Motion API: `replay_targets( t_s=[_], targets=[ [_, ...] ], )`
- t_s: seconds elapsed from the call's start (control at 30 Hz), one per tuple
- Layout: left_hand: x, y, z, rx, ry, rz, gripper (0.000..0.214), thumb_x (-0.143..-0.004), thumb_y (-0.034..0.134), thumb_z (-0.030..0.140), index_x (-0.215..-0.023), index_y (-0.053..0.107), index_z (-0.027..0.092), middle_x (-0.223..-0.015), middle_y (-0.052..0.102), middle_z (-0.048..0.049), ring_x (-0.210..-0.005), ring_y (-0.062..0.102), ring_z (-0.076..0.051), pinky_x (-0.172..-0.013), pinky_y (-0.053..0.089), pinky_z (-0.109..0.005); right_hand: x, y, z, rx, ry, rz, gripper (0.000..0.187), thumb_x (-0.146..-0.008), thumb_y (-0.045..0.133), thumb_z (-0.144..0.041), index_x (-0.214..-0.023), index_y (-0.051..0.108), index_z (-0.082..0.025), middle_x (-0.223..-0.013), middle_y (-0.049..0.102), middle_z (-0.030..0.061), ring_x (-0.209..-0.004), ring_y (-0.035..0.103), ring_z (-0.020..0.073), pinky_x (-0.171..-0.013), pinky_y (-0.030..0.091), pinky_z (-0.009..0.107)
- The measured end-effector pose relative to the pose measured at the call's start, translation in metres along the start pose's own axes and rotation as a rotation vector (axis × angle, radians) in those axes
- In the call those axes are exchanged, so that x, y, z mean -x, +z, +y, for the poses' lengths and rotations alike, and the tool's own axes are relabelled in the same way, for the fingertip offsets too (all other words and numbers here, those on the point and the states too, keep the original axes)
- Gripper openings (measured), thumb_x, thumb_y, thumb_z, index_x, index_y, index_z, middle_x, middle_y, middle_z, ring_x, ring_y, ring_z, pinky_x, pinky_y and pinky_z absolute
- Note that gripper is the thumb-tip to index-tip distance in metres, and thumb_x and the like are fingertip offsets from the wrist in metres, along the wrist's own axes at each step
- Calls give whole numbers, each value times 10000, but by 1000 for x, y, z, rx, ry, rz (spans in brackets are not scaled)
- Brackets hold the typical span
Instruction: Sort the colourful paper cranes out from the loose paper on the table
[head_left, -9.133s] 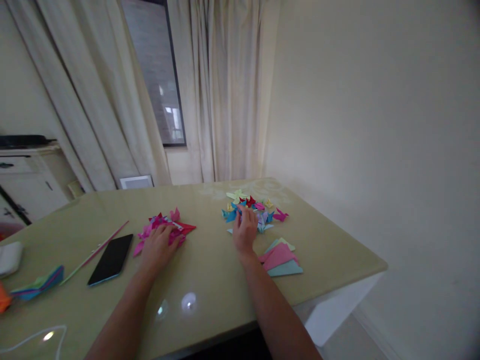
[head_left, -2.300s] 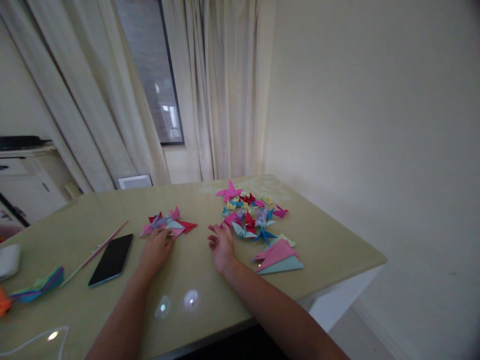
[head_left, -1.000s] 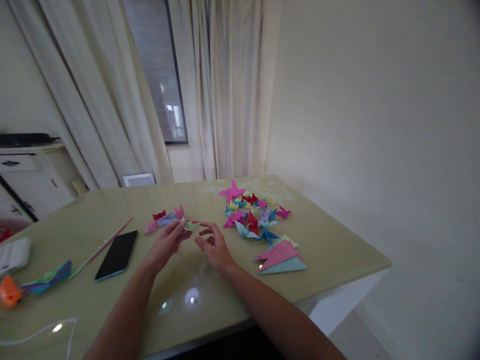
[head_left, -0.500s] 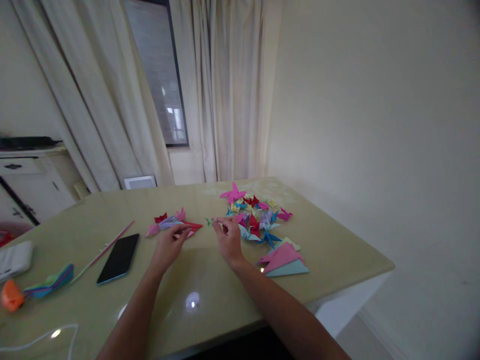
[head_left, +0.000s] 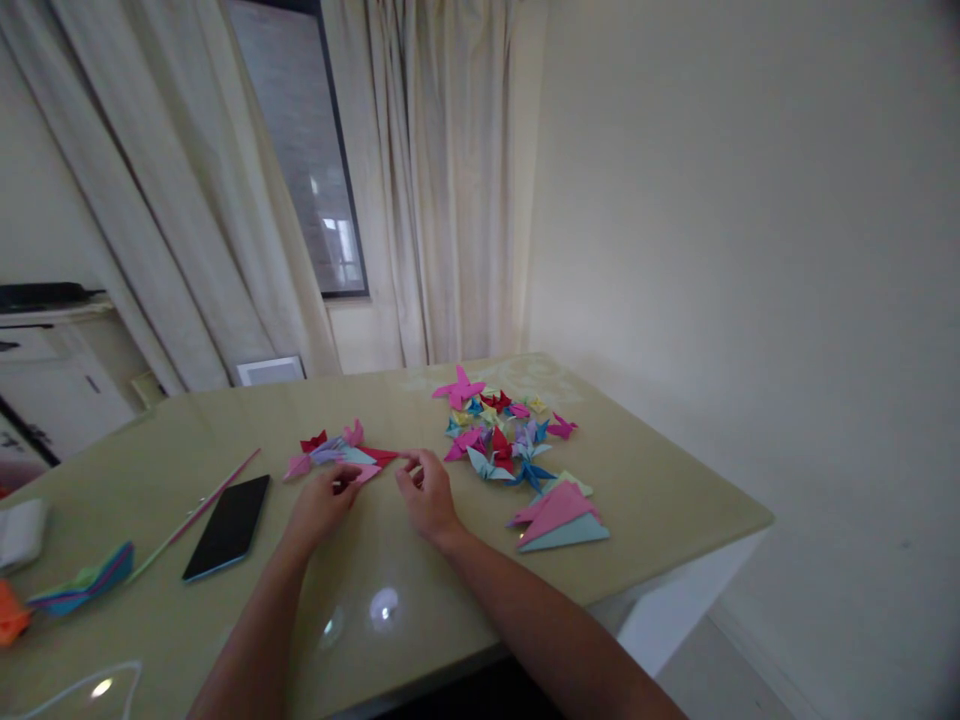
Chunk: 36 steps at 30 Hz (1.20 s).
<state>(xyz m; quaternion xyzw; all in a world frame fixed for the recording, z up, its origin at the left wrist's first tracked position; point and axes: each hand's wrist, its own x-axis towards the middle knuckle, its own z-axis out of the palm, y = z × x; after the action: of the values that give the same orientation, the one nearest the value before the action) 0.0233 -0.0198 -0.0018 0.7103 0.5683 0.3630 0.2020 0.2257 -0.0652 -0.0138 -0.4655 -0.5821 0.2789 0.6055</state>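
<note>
My left hand (head_left: pixel 321 503) lies on the olive table (head_left: pixel 420 590), its fingers pinched on a pink folded paper piece (head_left: pixel 365 472) at the near edge of a small heap of folded paper shapes (head_left: pixel 334 452). Just to the right is my right hand (head_left: pixel 426 492), with loosely bent fingers held apart. Its fingertips sit by the tip of a red folded piece (head_left: pixel 381 456) and nothing shows in its grasp. A bigger scatter of coloured folded shapes (head_left: pixel 501 430) spreads out beyond my right hand.
Flat pink and pale blue folded sheets (head_left: pixel 559 515) lie right of my right forearm. A black phone (head_left: pixel 227 512) and a pink stick (head_left: pixel 196 508) lie to the left. Further left are a coloured paper stack (head_left: pixel 81 582), a white object (head_left: pixel 19 530) and a cable (head_left: pixel 71 693). The table's right corner (head_left: pixel 765 518) drops off.
My right hand carried a small green piece to the big scatter, then came back empty beside the small heap. The left hand stayed at the heap, which has grown smaller over these seconds.
</note>
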Motion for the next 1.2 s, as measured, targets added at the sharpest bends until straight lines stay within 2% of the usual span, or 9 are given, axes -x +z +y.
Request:
replay_targets(
  t_s=[0.1, 0.27, 0.37, 0.53, 0.7, 0.9, 1.0, 1.13, 1.2],
  targets=[
    [8, -1, 27, 312, 4, -63, 532, -777, 733, 582, -1136, 706, 189, -1056, 811, -110, -919, 769, -282, -815, 622, -407, 5, -3, -4, -14, 9, -133, 262, -871, 706, -261, -1126, 726, -201, -899, 665, -6, -631, 550, 117, -648, 480, 259],
    [21, 7, 62, 678, -28, -163, 726, -725, 847, 610, -1285, 648, 193, -1185, 795, -152, -1095, 754, -315, -910, 614, -437, 4, -6, -8, -81, -40, -230, 475, -794, 831, -301, -1237, 672, -239, -1085, 692, 22, -643, 547, 110, -622, 482, 256],
    [23, 13, 63, 759, -44, -207, 739, -752, 849, 581, -1336, 630, 185, -1236, 775, -163, -1141, 742, -311, -954, 601, -421, 4, -6, -9, -106, -63, -222, 458, -828, 810, -331, -1253, 662, -245, -1076, 710, 20, -676, 577, 123, -631, 481, 258],
    [22, 18, 57, 868, -41, -274, 778, -803, 825, 560, -1448, 585, 199, -1307, 742, -162, -1182, 724, -312, -1021, 580, -448, 2, -9, -12, -147, 30, -184, 511, -827, 789, -347, -1296, 622, -236, -905, 692, -21, -615, 566, 122, -594, 459, 254],
    [23, 19, 56, 852, -51, -291, 823, -807, 811, 604, -1482, 565, 202, -1422, 678, -190, -1295, 665, -334, -1105, 536, -474, -1, -9, -12, -200, 61, -187, 328, -776, 760, -252, -1076, 628, -227, -840, 667, -33, -655, 589, 131, -603, 473, 245],
    [22, 20, 55, 803, -27, -239, 791, -818, 777, 652, -1432, 591, 190, -1552, 566, -214, -1408, 577, -356, -1159, 492, -511, -5, -6, -4, -248, 151, -213, 353, -693, 840, -301, -904, 566, -232, -719, 652, -55, -613, 592, 137, -564, 480, 240],
    [19, 18, 52, 773, -10, -130, 725, -836, 741, 669, -1354, 642, 171, -1456, 647, -199, -1326, 643, -335, -1147, 502, -498, -21, -12, 1, -289, 194, -60, 380, -684, 856, -368, -907, 580, -231, -720, 666, -41, -572, 600, 146, -497, 476, 240],
    [7, 12, 35, 554, -11, 89, 641, -861, 644, 685, -1247, 703, 177, -1315, 725, -146, -1179, 702, -310, -1055, 555, -484, -47, -24, 9, -314, 231, 276, 459, -847, 713, -385, -1233, 519, -232, -1100, 707, 68, -695, 685, 148, -614, 555, 276],
    [1, 9, 22, 350, 9, 177, 571, -886, 580, 646, -1202, 724, 193, -1255, 747, -131, -1149, 702, -317, -994, 574, -479, -48, -24, 11, -309, 270, 398, 583, -832, 689, -299, -1359, 448, -233, -1258, 655, 114, -742, 709, 150, -676, 573, 299]
  ],
)
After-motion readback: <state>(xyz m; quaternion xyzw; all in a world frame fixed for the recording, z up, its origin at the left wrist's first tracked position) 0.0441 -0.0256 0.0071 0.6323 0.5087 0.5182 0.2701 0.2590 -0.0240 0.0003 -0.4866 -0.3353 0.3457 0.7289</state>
